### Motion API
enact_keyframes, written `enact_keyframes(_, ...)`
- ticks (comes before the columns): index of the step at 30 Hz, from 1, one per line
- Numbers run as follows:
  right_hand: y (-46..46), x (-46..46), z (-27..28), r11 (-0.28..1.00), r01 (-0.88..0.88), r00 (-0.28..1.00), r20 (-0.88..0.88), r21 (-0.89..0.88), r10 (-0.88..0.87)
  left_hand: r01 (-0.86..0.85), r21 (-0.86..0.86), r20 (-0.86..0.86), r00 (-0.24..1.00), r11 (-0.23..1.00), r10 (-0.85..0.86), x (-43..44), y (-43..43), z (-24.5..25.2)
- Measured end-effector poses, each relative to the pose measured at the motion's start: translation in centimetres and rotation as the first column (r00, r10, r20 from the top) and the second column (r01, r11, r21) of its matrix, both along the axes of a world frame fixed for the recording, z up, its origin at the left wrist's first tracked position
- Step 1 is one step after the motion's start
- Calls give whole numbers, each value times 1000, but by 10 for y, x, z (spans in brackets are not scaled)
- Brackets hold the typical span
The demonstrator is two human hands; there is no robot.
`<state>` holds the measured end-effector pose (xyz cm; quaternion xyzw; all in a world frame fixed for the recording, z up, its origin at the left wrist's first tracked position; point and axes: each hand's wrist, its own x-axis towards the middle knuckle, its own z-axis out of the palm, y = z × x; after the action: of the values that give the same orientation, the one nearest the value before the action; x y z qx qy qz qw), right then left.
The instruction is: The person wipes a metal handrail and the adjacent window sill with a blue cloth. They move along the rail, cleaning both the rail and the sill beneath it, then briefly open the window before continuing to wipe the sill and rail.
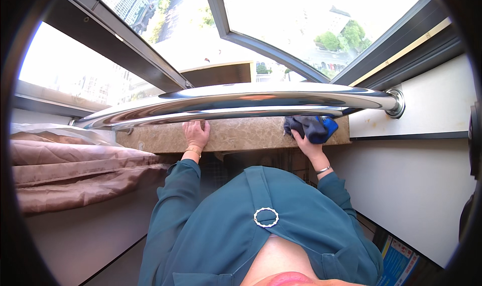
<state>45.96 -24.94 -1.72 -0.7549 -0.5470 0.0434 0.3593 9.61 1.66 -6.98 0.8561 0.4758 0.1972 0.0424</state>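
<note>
A brown marbled stone windowsill (pixel 244 135) runs across the view beneath a polished metal rail. My left hand (pixel 196 134) lies on the sill, its fingertips partly under the rail and nothing seen in it. On the right, my right hand (pixel 309 144) grips a dark grey and blue cloth (pixel 310 127) at the sill, just below the rail. The cloth hides most of its fingers.
The curved metal rail (pixel 260 97) spans the window in front of me. Beyond it, a window sash (pixel 271 50) stands open high above a street. Brown curtains (pixel 79 165) hang at the left. White walls (pixel 406 184) flank the right side.
</note>
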Motion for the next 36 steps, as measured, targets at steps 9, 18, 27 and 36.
enact_keyframes(9, 83, -24, -9, 998, 0, 982, 189, -67, 13, -15, -28, -28, 1000, 1000, 14, 1, -1, 2)
enact_keyframes(18, 82, -82, 32, 830, -521, 825, -366, -196, 431, 9, 36, -6, 1000, 999, -9, 1, 0, 2)
enact_keyframes(27, 24, 5, 69, 982, -162, 573, -820, -102, 9, 17, 70, 9, 1000, 997, -17, 0, 0, 0)
enact_keyframes(36, 1, -52, 27, 996, 67, 998, 11, -58, -67, 15, 52, 0, 1000, 999, -15, -1, 2, -5)
